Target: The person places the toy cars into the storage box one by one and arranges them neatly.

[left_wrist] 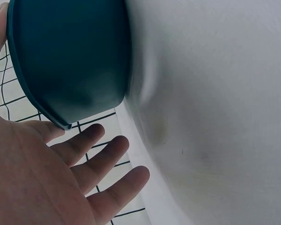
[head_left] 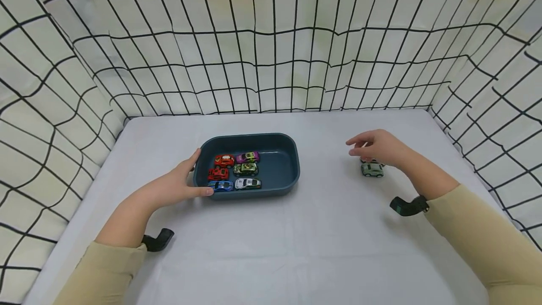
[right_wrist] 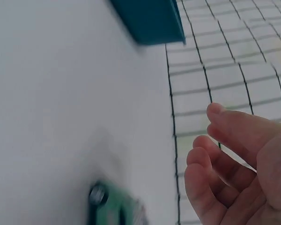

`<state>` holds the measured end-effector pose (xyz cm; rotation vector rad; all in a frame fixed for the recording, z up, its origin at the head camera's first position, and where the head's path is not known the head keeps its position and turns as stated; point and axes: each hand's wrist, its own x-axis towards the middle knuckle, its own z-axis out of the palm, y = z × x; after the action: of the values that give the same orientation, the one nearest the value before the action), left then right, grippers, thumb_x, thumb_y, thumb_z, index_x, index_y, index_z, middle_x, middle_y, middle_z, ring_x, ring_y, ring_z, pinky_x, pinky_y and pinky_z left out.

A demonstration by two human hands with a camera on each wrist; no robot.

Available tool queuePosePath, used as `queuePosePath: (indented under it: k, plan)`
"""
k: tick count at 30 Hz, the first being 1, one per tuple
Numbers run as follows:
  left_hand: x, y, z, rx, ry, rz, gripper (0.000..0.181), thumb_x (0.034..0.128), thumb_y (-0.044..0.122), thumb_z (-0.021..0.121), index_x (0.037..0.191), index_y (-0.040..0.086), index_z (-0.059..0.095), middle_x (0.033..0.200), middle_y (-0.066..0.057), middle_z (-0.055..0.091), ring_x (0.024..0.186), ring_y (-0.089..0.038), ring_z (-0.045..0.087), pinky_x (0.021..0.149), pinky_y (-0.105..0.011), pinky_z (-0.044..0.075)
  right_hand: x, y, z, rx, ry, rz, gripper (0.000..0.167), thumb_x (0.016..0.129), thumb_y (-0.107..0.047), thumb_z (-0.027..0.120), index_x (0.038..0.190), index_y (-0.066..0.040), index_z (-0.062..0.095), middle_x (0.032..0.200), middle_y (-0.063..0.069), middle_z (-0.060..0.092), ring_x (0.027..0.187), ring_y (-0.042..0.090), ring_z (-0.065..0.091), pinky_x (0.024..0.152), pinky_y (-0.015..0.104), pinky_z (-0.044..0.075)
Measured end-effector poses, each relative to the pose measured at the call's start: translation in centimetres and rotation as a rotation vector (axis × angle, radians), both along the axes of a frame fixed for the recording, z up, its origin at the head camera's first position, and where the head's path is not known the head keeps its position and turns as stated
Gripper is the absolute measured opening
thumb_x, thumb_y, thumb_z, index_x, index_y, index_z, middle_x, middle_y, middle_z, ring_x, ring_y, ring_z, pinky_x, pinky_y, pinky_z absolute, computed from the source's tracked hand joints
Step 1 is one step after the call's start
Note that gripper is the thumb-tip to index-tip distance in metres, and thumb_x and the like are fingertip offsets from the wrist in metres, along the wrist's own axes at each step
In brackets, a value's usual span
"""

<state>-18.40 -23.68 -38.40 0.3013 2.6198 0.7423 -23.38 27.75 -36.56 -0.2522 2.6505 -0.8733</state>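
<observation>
My left hand (head_left: pixel 175 186) spans the left end of a dark teal tray (head_left: pixel 277 168), thumb along its front and fingers at its left side. In the left wrist view the fingers (left_wrist: pixel 110 154) stretch out at the tray's corner. Inside the tray sit several toy cars: two red ones, such as the upper red car (head_left: pixel 224 161), a purple car (head_left: pixel 248 157), a camouflage car (head_left: pixel 245 169), a blue car (head_left: pixel 221 186) and a white car (head_left: pixel 248 183). Empty, my right hand (head_left: pixel 383 147) hovers with loosely bent fingers above a green car (head_left: pixel 372 170) and a partly hidden reddish car (head_left: pixel 367 159).
A white cloth covers the table (head_left: pixel 322 248). Black netting (head_left: pixel 275 65) over pale sheeting encloses the back and both sides. Each wrist bears a small black camera, such as the right camera (head_left: pixel 408 206). The tray's right half shows bare floor.
</observation>
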Motion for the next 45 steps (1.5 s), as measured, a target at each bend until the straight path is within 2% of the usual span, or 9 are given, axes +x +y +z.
queuePosePath:
  k: [8,13,19,27,35,45]
  plan:
    - [0.1,-0.1,0.3,0.003,-0.004,0.009,0.126,0.08,0.062,0.073,0.159,0.013,-0.012,0.162,-0.028,0.009,0.146,-0.05,0.01,0.109,-0.072,0.019,0.9,5.1,-1.3,0.016,0.004,-0.032,0.048,0.095,-0.039,0.067,0.132,-0.01,0.063,0.098,0.008,0.065,0.082,0.022,0.059,0.075,0.04,0.049]
    - [0.2,-0.1,0.4,-0.002,-0.007,0.012,0.127,0.0794,0.064,0.073,0.158,0.013,-0.013,0.162,-0.028,0.007,0.146,-0.05,0.01,0.109,-0.072,0.018,0.8,7.2,-1.9,0.054,0.024,-0.037,0.051,0.094,-0.04,0.068,0.134,-0.01,0.062,0.101,0.009,0.06,0.082,0.023,0.058,0.069,0.036,0.047]
    - [0.2,-0.1,0.4,0.004,-0.003,0.007,0.127,0.0797,0.063,0.073,0.158,0.011,-0.012,0.162,-0.028,0.008,0.146,-0.05,0.01,0.109,-0.072,0.018,0.6,9.0,-3.2,0.067,-0.021,-0.027,0.052,0.094,-0.038,0.068,0.138,-0.01,0.058,0.107,0.008,0.059,0.088,0.024,0.059,0.074,0.036,0.049]
    - [0.1,-0.2,0.2,0.02,-0.01,0.003,0.127,0.0803,0.062,0.073,0.158,0.012,-0.013,0.162,-0.028,0.008,0.147,-0.049,0.01,0.109,-0.071,0.019,0.1,9.4,-4.6,0.056,-0.011,-0.012,0.049,0.093,-0.031,0.071,0.136,-0.009,0.06,0.108,0.009,0.06,0.087,0.022,0.058,0.073,0.033,0.051]
    - [0.0,-0.1,0.1,0.026,-0.013,-0.001,0.127,0.0803,0.061,0.074,0.158,0.012,-0.013,0.162,-0.027,0.008,0.147,-0.048,0.011,0.11,-0.07,0.02,-0.1,8.7,-4.7,0.083,0.003,0.001,0.043,0.094,-0.024,0.069,0.133,-0.008,0.062,0.11,0.01,0.062,0.089,0.023,0.058,0.073,0.032,0.051]
    - [0.1,-0.1,0.2,0.045,-0.014,-0.005,0.126,0.0805,0.061,0.074,0.158,0.015,-0.014,0.162,-0.026,0.009,0.147,-0.048,0.012,0.109,-0.07,0.02,-0.2,8.2,-4.9,0.142,0.027,-0.015,0.045,0.092,-0.028,0.072,0.131,-0.007,0.064,0.108,0.008,0.062,0.092,0.024,0.055,0.071,0.032,0.049]
